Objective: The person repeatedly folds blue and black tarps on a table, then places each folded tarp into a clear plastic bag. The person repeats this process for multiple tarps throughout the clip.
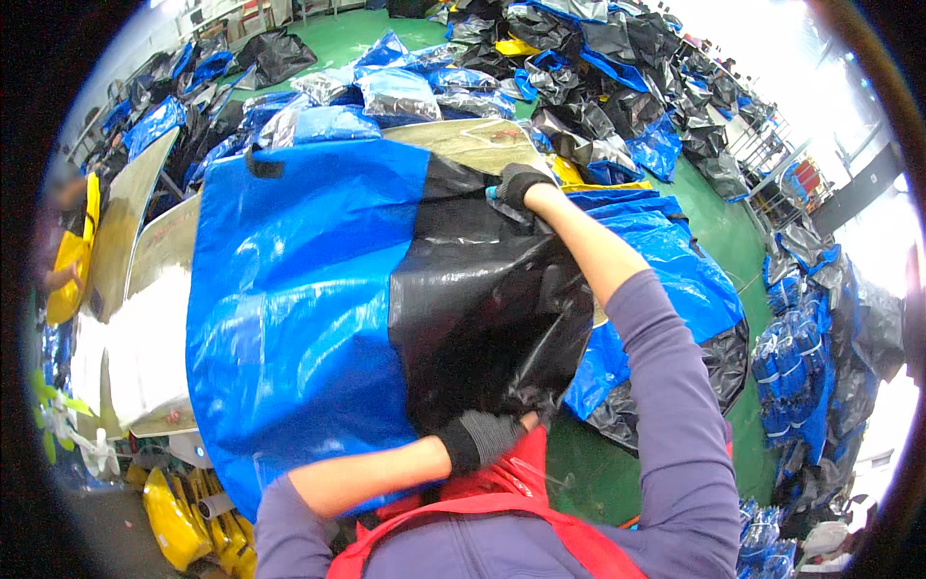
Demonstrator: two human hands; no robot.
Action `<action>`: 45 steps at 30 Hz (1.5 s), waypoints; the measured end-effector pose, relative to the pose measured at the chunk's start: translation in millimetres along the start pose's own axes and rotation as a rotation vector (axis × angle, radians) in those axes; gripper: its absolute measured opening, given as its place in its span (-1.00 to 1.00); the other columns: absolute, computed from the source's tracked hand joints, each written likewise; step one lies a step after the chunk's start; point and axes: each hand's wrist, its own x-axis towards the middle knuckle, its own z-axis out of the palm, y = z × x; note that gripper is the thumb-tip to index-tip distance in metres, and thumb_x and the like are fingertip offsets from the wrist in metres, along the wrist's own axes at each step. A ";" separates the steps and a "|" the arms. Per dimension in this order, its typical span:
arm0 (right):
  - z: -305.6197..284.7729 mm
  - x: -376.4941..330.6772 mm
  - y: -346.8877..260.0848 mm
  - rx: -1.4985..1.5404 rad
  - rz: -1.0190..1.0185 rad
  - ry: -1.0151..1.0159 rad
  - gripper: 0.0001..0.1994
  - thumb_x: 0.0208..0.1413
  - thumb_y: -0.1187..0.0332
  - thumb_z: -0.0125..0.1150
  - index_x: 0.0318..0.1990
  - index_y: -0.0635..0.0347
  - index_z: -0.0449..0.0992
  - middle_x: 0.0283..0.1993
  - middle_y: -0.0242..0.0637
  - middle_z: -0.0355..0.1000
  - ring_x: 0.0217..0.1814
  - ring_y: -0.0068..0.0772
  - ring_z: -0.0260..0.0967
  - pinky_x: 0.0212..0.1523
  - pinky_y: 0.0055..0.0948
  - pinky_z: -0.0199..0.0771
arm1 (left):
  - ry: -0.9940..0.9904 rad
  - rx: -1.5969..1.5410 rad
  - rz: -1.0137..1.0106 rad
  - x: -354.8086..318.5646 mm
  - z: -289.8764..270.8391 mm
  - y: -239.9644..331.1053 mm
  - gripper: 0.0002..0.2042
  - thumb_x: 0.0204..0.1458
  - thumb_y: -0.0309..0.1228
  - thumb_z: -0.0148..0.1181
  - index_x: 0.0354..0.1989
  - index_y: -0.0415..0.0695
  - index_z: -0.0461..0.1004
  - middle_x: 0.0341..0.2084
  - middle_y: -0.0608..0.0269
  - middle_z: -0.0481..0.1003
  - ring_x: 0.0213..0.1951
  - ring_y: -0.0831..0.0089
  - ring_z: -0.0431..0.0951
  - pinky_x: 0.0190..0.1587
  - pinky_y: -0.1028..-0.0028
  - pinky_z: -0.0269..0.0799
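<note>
Gripping a big blue-and-black plastic sheet (318, 289), both gloved hands hold it at opposite ends of its black half. From my remote seat I see the sheet spread flat over a worktable (154, 246), blue panel to the person's left, glossy black panel to the right, a small black tab near the far left corner.

Left hand (487, 436): dark glove, fingers curled tight on the near black edge, pinching the material close to the body, just above a red vest (502, 487).

Right hand (521, 183): dark glove, arm stretched out, fingers closed over the far black corner. Something teal shows under that palm; I cannot tell what it is.

Beyond the right grip: a pale board (473, 140) pokes out from under the sheet, and past it lie clear-wrapped blue bundles (395, 92). Farther still, a heap of loose black and blue sheets (598, 68) on the green floor (723, 232).

Right of the right forearm: more blue sheeting (675, 261) draped low, crumpled black plastic below it. Well out to the right, rolled blue bundles (786, 367).

Left of the left grip, past the blue panel: white stacked material (145, 357) on the table, yellow items (183, 521) below, and another person in yellow (72, 261) at the far edge.
</note>
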 end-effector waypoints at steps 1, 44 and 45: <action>16.3 16.3 -5.9 0.215 0.154 0.074 -0.40 0.00 -0.08 0.07 0.05 0.20 0.50 0.17 0.08 0.34 0.29 -0.06 0.22 0.28 -0.27 0.17 | 0.029 -0.150 -0.018 5.4 19.6 4.1 -0.61 0.23 -0.24 -0.16 0.12 -0.21 0.32 -0.27 -0.19 0.51 -0.30 0.08 0.59 -0.31 0.12 0.50; 89.5 -218.8 -1.9 0.313 0.264 -0.149 -0.20 0.14 -0.24 -0.11 0.41 0.03 -0.05 0.43 -0.01 -0.02 0.46 0.09 -0.12 0.40 -0.12 -0.10 | 0.860 0.966 -0.971 -315.5 -160.3 -85.3 -0.18 -0.13 0.04 0.28 0.28 -0.15 0.19 0.26 -0.26 0.13 0.29 -0.08 0.15 0.31 0.02 -0.04; 90.8 -220.5 -4.2 0.353 0.293 -0.206 -0.21 0.14 -0.23 -0.10 0.41 0.04 -0.04 0.42 0.00 -0.01 0.46 0.10 -0.11 0.40 -0.13 -0.08 | 0.931 0.859 -1.208 -354.3 -151.6 -78.7 -0.20 -0.07 0.06 0.24 0.27 -0.20 0.19 0.20 -0.33 0.21 0.21 -0.12 0.26 0.24 0.07 0.16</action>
